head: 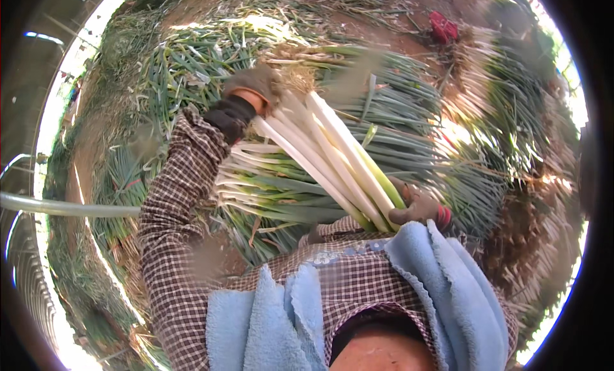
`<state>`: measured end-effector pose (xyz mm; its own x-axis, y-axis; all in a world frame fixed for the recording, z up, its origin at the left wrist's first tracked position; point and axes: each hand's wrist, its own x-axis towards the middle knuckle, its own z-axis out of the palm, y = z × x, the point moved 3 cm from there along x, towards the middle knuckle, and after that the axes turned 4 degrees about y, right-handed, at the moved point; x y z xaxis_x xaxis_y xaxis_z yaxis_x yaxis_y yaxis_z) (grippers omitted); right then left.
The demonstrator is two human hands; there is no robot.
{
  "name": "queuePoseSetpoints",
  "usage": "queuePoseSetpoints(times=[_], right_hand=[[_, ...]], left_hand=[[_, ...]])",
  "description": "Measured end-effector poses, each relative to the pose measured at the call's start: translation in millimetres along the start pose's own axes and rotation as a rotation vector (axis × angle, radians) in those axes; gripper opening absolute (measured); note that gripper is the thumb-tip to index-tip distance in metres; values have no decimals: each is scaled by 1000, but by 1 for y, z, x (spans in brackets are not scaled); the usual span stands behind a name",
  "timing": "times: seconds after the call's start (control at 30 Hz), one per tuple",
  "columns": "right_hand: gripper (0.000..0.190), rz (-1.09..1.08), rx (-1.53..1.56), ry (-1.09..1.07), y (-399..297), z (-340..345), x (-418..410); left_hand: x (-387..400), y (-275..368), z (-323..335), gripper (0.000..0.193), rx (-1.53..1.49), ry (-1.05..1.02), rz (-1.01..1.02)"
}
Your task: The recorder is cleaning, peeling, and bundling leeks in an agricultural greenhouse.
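A bunch of long white-stemmed green onions (331, 155) lies slanted before my chest, its tangled roots (298, 79) pointing away from me. My right hand (416, 204), in a brownish glove with a red band at the wrist, grips the bunch at its lower, greener end. My left hand (254, 85), gloved and blurred, is at the root end, beside the outer stems; its fingers are hidden. Below the bunch, more green onions (268, 181) lie in a row with white stems to the left. The held onions' leaf ends are out of sight by my body.
Piled green onion leaves (393, 97) spread beyond the bunch. Another row of onions (475, 78) lies at the right, near a red cloth-like item (442, 28). Loose leaves (187, 69) litter the ground at upper left. A metal pipe (72, 207) juts in from the left.
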<state>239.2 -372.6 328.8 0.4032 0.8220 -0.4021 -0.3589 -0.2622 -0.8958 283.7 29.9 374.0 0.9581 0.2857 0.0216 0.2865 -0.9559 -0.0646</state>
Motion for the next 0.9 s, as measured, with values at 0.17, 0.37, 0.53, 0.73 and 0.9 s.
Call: queuePoseSetpoints(times=[0.17, 0.37, 0.53, 0.73, 0.9], right_hand=[[77, 27, 123, -138, -2, 4, 11], [80, 50, 114, -174, 1, 10, 11], [82, 95, 118, -80, 0, 8, 8], [77, 23, 117, -153, -7, 17, 8], [76, 78, 85, -35, 1, 3, 9]], left_hand=[[5, -13, -87, 40, -26, 28, -100], [-50, 86, -42, 38, -235, -578, 512], [-33, 56, -27, 17, -518, -461, 391], [7, -47, -78, 25, 375, 400, -165], [-18, 29, -77, 53, 150, -561, 57]])
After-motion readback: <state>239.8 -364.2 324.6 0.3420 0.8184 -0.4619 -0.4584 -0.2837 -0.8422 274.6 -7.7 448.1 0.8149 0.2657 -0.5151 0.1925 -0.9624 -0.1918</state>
